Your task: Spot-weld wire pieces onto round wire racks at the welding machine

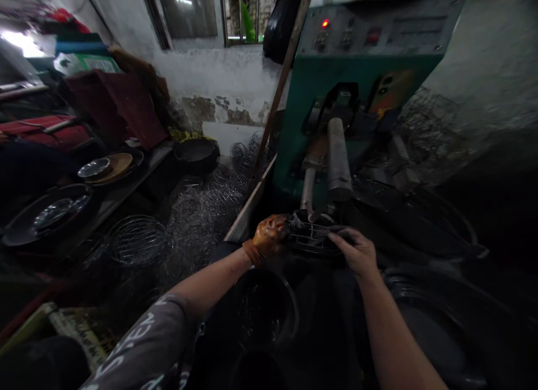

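My left hand [271, 236], in an orange glove, is closed on the left edge of a small wire basket [313, 238]. Bare and with fingers curled, my right hand [357, 250] grips the basket's right edge. The basket sits just below the steel rollers [337, 160] of a green machine [332, 87], whose red light [325, 23] is lit. The basket's underside is lost in shadow.
Several wire baskets [138, 240] are heaped on the floor at left. A dark bucket [264, 309] stands under my left forearm. Metal dishes [94, 168] lie on a bench at left. A wooden pole [279, 87] leans against the machine.
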A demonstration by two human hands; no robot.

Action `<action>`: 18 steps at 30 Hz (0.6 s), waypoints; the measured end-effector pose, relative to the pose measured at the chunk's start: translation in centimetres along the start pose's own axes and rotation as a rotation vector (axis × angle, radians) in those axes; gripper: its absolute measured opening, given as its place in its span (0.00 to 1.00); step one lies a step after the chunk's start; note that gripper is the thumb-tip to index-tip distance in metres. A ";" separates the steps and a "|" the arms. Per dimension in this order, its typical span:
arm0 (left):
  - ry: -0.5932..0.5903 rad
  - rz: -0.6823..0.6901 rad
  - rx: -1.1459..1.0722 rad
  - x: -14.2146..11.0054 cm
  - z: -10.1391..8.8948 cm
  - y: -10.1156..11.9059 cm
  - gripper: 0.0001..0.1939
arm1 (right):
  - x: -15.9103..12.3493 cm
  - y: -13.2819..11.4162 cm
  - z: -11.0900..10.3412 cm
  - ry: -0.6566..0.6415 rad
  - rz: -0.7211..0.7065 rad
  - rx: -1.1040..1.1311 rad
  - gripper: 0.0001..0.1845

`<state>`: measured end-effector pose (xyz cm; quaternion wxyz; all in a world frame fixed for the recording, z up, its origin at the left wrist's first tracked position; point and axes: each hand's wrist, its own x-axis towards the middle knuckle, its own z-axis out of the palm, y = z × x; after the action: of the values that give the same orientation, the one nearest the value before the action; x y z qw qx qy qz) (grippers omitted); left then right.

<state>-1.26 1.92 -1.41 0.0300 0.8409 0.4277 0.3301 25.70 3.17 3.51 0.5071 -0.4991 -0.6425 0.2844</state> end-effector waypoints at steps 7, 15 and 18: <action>0.016 -0.001 -0.001 0.8 1.1 -0.6 0.26 | 1.0 0.8 0.3 0.030 0.028 -0.059 0.27; 0.057 0.015 0.018 1.5 0.9 -0.9 0.23 | 1.7 1.0 0.5 0.035 0.041 -0.024 0.22; 0.046 -0.001 0.015 1.5 1.0 -1.0 0.23 | 1.9 1.1 0.6 0.026 0.048 -0.024 0.20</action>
<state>-0.78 3.84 -1.72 0.0140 0.8332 0.4313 0.3459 25.56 5.34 3.07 0.5026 -0.5239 -0.6271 0.2824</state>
